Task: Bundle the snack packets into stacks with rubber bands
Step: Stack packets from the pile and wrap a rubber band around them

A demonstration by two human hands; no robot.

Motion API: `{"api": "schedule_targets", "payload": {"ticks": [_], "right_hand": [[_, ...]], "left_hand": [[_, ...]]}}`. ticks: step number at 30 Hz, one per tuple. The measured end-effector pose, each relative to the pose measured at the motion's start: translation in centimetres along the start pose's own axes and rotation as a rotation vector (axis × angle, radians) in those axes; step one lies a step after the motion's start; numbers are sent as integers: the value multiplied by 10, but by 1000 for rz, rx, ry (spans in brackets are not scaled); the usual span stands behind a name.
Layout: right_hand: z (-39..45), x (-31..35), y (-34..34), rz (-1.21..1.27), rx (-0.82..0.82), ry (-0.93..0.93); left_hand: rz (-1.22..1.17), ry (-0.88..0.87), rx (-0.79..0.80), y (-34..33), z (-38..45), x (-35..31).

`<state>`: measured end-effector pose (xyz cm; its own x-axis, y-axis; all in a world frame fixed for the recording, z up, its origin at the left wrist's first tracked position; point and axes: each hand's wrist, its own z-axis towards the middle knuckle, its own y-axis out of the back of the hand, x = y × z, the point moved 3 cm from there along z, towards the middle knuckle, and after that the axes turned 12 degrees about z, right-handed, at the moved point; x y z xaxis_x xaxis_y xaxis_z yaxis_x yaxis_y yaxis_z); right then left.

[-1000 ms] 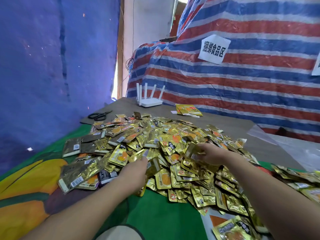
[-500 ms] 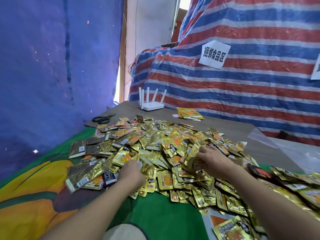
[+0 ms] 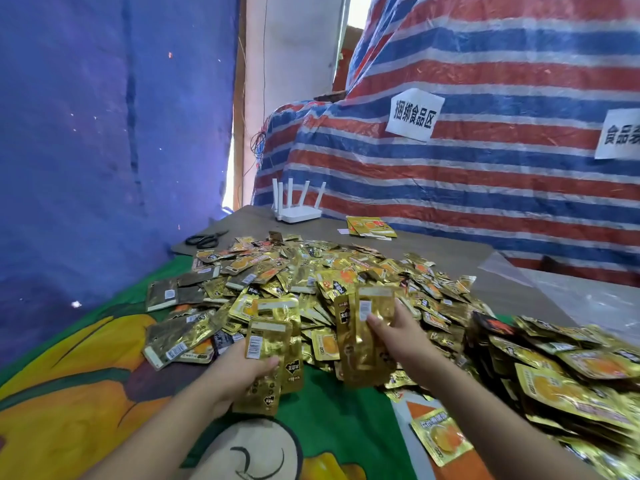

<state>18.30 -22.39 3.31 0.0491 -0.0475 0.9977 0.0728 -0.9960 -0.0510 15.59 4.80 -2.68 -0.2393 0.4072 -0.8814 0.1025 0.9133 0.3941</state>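
Right now both hands are up off the table w/ packets in them: left hand point(image 3: 239, 372) has fingers curled round a few gold packets point(image 3: 270, 355), barcodes facing up, and right hand point(image 3: 398, 336) grips a second small batch point(image 3: 365, 336) held upright, thumb across the front. Probably squaring each lot so edges line up before joining into one stack. Main heap of snack packets point(image 3: 329, 285) sits just beyond the hands, more piled at right. No rubber band visible anywhere, so banding isn't close yet. Scissors point(image 3: 206, 239) lie far left, well apart
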Motion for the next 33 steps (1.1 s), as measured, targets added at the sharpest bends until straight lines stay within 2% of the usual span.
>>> {"api": "schedule_targets", "payload": {"ticks": [5,10,12,16,19,23,26,33], "right_hand": [[-20,-40,-10,241,-143,-46],[-45,-57,-25,195,-257,58],[-59,-57,-38,189,-236,105],[-89,-74,-61,227,-209,118],[-103,-88,-67,258,-167,149],[-113,-84,-71,48,-95,255],[-114,-87,-72,-9,-119,283],[-131,-101,-68,24,-71,228]], "left_hand": [[-66,-123,5,-19,-35,-1],[-75,-137,134,-47,-54,-3],[-75,-155,107,-60,-59,-5],[4,-202,-73,-81,-69,2],[13,-200,-69,-92,-74,16],[-21,-242,-52,-96,-74,21],[-5,-306,-61,-99,-76,18],[128,-393,-3,-101,-85,23]]}}
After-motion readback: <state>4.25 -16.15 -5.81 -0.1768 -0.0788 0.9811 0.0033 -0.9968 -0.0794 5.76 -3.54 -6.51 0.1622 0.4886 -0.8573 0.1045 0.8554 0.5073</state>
